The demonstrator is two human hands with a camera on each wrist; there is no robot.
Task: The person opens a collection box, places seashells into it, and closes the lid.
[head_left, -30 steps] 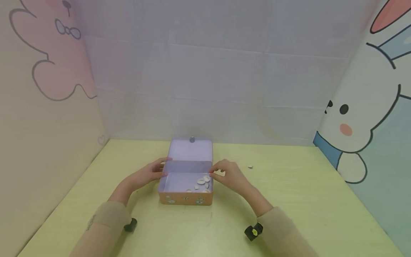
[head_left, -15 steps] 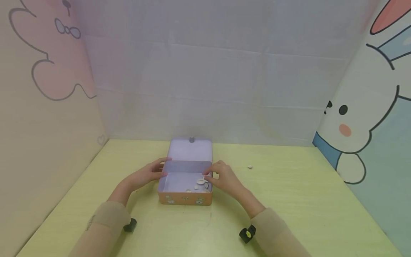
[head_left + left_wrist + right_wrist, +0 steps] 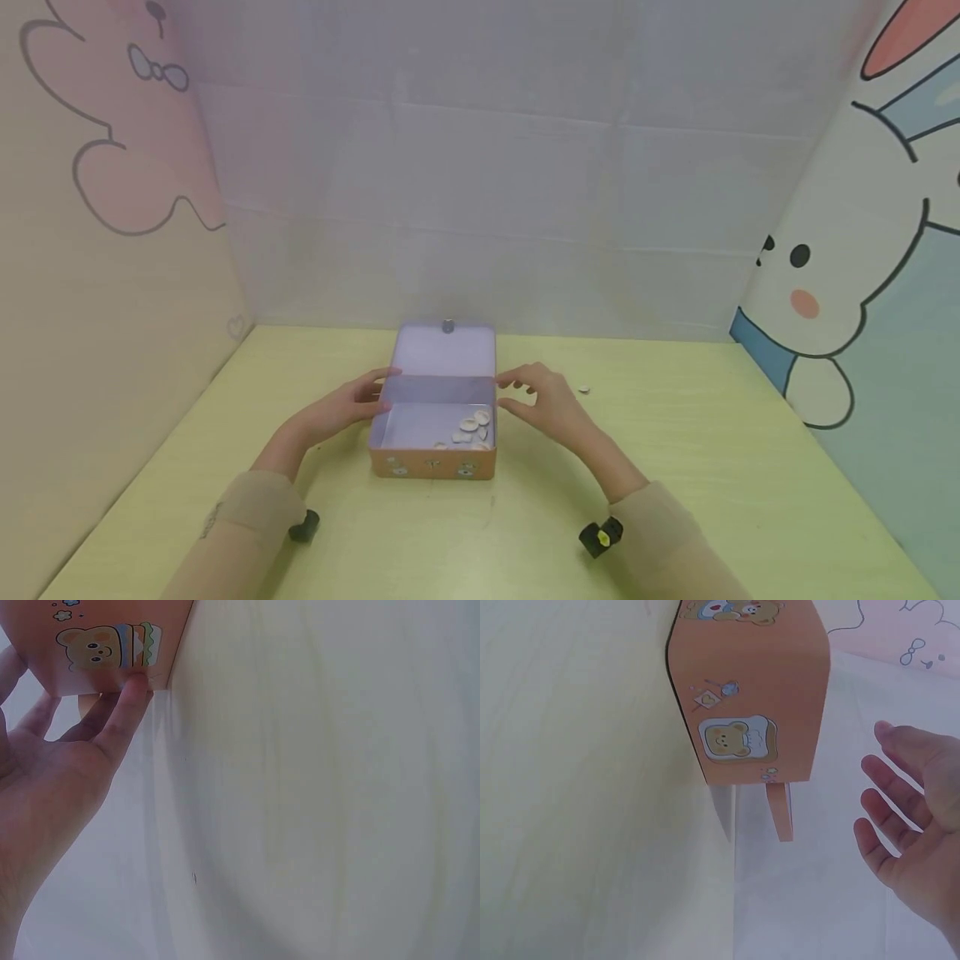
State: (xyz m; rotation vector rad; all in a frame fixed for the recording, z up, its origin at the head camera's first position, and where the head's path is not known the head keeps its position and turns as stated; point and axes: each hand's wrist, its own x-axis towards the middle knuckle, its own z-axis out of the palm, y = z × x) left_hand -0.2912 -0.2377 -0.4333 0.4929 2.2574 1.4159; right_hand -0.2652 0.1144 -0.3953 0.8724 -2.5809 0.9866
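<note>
A small orange box (image 3: 433, 463) with a lilac inside stands on the table, its hinged lid (image 3: 446, 348) tipped back. White seashell-like pieces (image 3: 468, 424), several of them, lie inside toward the front right. My left hand (image 3: 337, 411) holds the box at its back left corner; in the left wrist view a fingertip (image 3: 135, 684) presses on the wall with the printed bear. Just off the box's right side hovers my right hand (image 3: 552, 406), fingers apart and nothing between them. In the right wrist view that hand (image 3: 919, 814) is clear of the box's end wall (image 3: 742, 742).
One more white piece (image 3: 584, 389) lies on the yellow table (image 3: 675, 458), beyond the right hand. A pale sheet (image 3: 480, 208) hangs behind the table, with cartoon-printed panels (image 3: 847, 275) at both sides. A black wrist device (image 3: 601, 537) sits by each sleeve cuff.
My right hand reached over the box's right edge, let go of a white piece inside, and drew back out to the right. The left hand has stayed on the box.
</note>
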